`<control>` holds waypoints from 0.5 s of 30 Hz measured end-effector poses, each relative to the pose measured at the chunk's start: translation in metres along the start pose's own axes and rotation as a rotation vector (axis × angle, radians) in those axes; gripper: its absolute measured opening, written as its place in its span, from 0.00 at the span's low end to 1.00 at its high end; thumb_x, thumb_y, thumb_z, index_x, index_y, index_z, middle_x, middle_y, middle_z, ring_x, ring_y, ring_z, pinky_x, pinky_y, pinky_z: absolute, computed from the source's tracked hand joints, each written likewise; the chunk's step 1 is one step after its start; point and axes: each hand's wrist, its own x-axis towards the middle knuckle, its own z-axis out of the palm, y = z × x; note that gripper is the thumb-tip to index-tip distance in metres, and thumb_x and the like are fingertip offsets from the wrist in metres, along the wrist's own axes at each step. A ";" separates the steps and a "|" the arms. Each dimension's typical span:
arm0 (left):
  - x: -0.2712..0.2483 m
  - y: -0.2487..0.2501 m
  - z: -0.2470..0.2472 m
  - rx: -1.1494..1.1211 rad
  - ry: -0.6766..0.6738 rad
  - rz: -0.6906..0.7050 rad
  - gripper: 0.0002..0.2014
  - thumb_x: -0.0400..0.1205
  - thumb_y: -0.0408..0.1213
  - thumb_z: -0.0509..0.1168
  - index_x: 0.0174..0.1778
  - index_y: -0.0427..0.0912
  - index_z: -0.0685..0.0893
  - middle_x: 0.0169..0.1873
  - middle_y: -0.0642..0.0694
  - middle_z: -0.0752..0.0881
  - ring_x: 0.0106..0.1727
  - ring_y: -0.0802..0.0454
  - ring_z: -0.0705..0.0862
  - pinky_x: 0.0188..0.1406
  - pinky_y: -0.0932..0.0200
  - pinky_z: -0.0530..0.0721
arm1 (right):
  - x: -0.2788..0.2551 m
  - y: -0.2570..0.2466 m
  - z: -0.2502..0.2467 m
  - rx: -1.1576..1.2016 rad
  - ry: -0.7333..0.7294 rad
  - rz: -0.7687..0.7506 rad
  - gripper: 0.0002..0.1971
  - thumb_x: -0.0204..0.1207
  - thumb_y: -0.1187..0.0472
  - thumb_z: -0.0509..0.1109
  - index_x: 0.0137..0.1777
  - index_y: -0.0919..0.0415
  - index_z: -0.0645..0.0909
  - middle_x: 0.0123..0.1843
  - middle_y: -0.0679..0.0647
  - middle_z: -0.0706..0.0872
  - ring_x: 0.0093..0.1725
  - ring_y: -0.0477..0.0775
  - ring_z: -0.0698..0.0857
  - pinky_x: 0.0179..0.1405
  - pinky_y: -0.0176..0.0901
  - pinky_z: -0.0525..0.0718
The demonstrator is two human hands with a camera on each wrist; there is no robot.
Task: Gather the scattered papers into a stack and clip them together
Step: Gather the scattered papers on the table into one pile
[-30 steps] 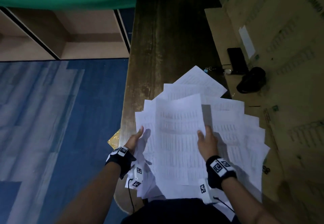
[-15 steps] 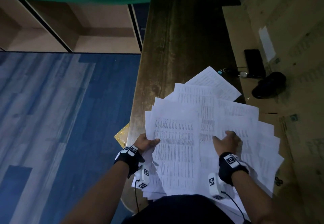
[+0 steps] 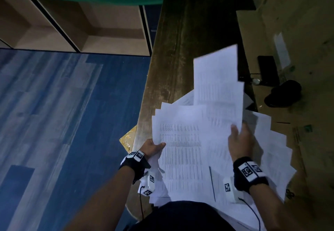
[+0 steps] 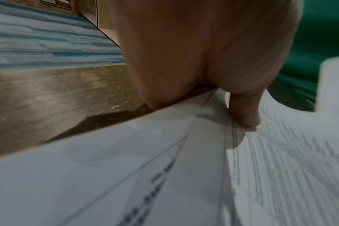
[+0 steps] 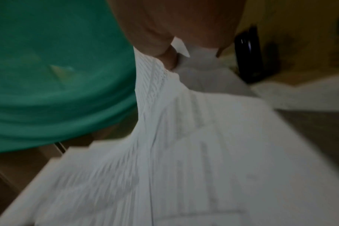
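Printed white sheets lie fanned over the near end of a dark wooden table point(image 3: 180, 41). My left hand point(image 3: 153, 146) grips the left edge of the gathered paper stack point(image 3: 180, 149); in the left wrist view the thumb point(image 4: 244, 113) presses on top of the stack point(image 4: 281, 168). My right hand point(image 3: 240, 140) pinches a few lifted sheets point(image 3: 216, 79) by their near edge and holds them raised above the pile. The right wrist view is blurred and shows the thumb point(image 5: 170, 59) on those sheets point(image 5: 184, 137). More loose sheets point(image 3: 276, 149) spread out to the right.
Flattened cardboard point(image 3: 298, 23) borders the table on the right, with a black phone point(image 3: 267, 70), a small keyring point(image 3: 255, 80) and a black rounded object point(image 3: 283, 93) on it. A gold wrapper point(image 3: 128, 138) pokes out at the table's left edge. Blue floor lies left.
My right hand left the sheet it had laid on the stack, reached right, and now lifts a few more sheets. The left hand stays on the stack's left edge.
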 end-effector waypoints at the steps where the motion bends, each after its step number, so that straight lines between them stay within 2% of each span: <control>1: -0.001 0.001 0.001 0.001 0.004 0.006 0.02 0.82 0.39 0.71 0.46 0.47 0.88 0.44 0.42 0.91 0.52 0.37 0.88 0.56 0.42 0.86 | 0.004 -0.011 -0.013 0.046 0.076 -0.045 0.16 0.84 0.58 0.61 0.65 0.69 0.77 0.60 0.70 0.85 0.57 0.68 0.84 0.53 0.50 0.78; 3: -0.004 0.005 0.003 -0.004 0.014 0.015 0.04 0.84 0.39 0.69 0.45 0.45 0.88 0.40 0.43 0.88 0.45 0.41 0.85 0.44 0.50 0.84 | 0.013 -0.028 -0.038 0.158 0.255 -0.135 0.18 0.84 0.57 0.63 0.64 0.73 0.76 0.58 0.73 0.84 0.55 0.68 0.85 0.48 0.46 0.76; 4: -0.007 0.007 0.004 -0.006 0.024 0.013 0.05 0.84 0.39 0.68 0.44 0.44 0.87 0.38 0.42 0.87 0.41 0.43 0.84 0.38 0.53 0.82 | 0.016 -0.036 -0.048 0.236 0.317 -0.180 0.20 0.83 0.57 0.64 0.66 0.73 0.76 0.59 0.70 0.85 0.55 0.64 0.86 0.49 0.44 0.78; 5: -0.009 0.008 0.005 0.000 0.029 0.009 0.07 0.84 0.39 0.68 0.42 0.43 0.86 0.35 0.42 0.85 0.37 0.45 0.81 0.34 0.55 0.79 | 0.018 -0.041 -0.055 0.339 0.338 -0.195 0.21 0.83 0.57 0.64 0.70 0.71 0.74 0.62 0.62 0.85 0.58 0.56 0.86 0.53 0.38 0.80; 7: -0.010 0.010 0.007 0.042 0.041 0.002 0.09 0.84 0.39 0.67 0.40 0.42 0.85 0.30 0.44 0.82 0.30 0.48 0.78 0.31 0.57 0.77 | 0.019 -0.047 -0.063 0.545 0.304 -0.164 0.25 0.82 0.61 0.65 0.77 0.66 0.68 0.65 0.43 0.79 0.57 0.26 0.82 0.58 0.21 0.76; 8: -0.011 0.012 0.008 0.059 0.043 -0.007 0.09 0.84 0.39 0.66 0.41 0.41 0.85 0.29 0.44 0.81 0.28 0.49 0.77 0.30 0.58 0.76 | 0.020 -0.046 -0.065 0.595 0.289 -0.161 0.26 0.81 0.64 0.65 0.79 0.64 0.65 0.64 0.39 0.76 0.54 0.18 0.78 0.56 0.16 0.74; 9: -0.012 0.011 0.009 0.048 0.035 -0.014 0.09 0.85 0.39 0.66 0.43 0.38 0.85 0.30 0.42 0.80 0.27 0.50 0.76 0.28 0.59 0.75 | 0.019 -0.043 -0.064 0.608 0.280 -0.158 0.27 0.81 0.65 0.66 0.79 0.63 0.64 0.64 0.38 0.75 0.53 0.16 0.77 0.55 0.13 0.73; 10: -0.014 0.014 0.009 0.030 0.025 -0.020 0.09 0.85 0.38 0.65 0.47 0.36 0.85 0.31 0.40 0.79 0.27 0.50 0.75 0.25 0.61 0.75 | 0.019 -0.039 -0.061 0.588 0.271 -0.152 0.28 0.81 0.66 0.66 0.80 0.64 0.64 0.64 0.40 0.75 0.53 0.18 0.78 0.56 0.14 0.73; 11: -0.015 0.014 0.009 0.013 0.017 -0.013 0.09 0.86 0.37 0.64 0.51 0.35 0.86 0.33 0.40 0.80 0.28 0.50 0.76 0.21 0.64 0.76 | 0.019 -0.031 -0.057 0.569 0.251 -0.129 0.28 0.80 0.66 0.68 0.79 0.63 0.66 0.65 0.44 0.77 0.54 0.24 0.80 0.58 0.18 0.76; 12: -0.016 0.014 0.009 0.005 0.020 0.011 0.08 0.86 0.35 0.64 0.54 0.36 0.86 0.34 0.42 0.83 0.29 0.52 0.79 0.20 0.67 0.78 | 0.018 -0.024 -0.051 0.544 0.226 -0.089 0.26 0.79 0.65 0.69 0.76 0.61 0.70 0.64 0.47 0.79 0.56 0.33 0.82 0.62 0.28 0.80; 13: -0.017 0.013 0.009 -0.005 0.016 0.039 0.06 0.86 0.34 0.64 0.54 0.38 0.86 0.35 0.45 0.85 0.33 0.52 0.82 0.22 0.70 0.80 | 0.015 -0.016 -0.043 0.504 0.183 -0.035 0.23 0.77 0.65 0.71 0.72 0.61 0.73 0.61 0.51 0.81 0.57 0.43 0.83 0.64 0.41 0.83; 14: -0.019 0.015 0.008 -0.026 0.017 0.044 0.04 0.86 0.34 0.65 0.52 0.40 0.86 0.36 0.48 0.87 0.37 0.49 0.85 0.28 0.67 0.83 | 0.012 -0.008 -0.035 0.454 0.117 0.017 0.21 0.76 0.67 0.72 0.68 0.63 0.75 0.59 0.54 0.83 0.56 0.51 0.83 0.63 0.50 0.83; 15: -0.018 0.015 0.008 -0.056 0.010 0.025 0.04 0.84 0.34 0.67 0.50 0.39 0.86 0.37 0.46 0.88 0.41 0.42 0.86 0.35 0.61 0.84 | 0.009 0.001 -0.025 0.391 0.032 0.058 0.19 0.75 0.69 0.73 0.65 0.65 0.76 0.59 0.58 0.84 0.56 0.55 0.83 0.61 0.53 0.83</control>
